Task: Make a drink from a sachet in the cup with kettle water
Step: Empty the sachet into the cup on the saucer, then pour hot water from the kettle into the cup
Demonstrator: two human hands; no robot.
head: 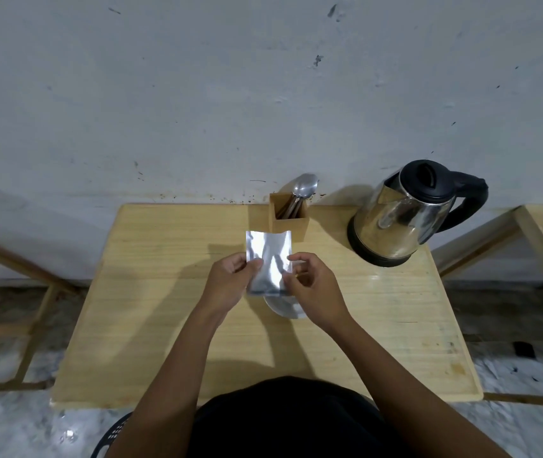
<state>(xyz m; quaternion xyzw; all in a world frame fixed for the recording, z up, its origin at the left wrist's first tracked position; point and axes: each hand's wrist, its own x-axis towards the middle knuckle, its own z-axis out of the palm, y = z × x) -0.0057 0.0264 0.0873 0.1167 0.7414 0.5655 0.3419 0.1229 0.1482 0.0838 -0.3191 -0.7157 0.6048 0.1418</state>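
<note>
The silver sachet [268,256] is held upright over the middle of the tabletop [164,309]. The left hand [227,282] pinches its left edge and the right hand [313,289] its lower right edge. The cup [285,309] sits just beneath, mostly hidden. The kettle [402,216] stands at the far right corner, with the wooden spoon holder [291,223] at the far edge.

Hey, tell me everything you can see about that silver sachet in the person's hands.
The sachet is a flat, rectangular pouch of shiny, silver, foil-like material, with no print visible on the side that shows. It is held upright above the table, its top edge slightly wavy; whether it is open cannot be told. The left hand pinches its left edge and the right hand its right edge. Its lower end hides most of the cup.
</note>
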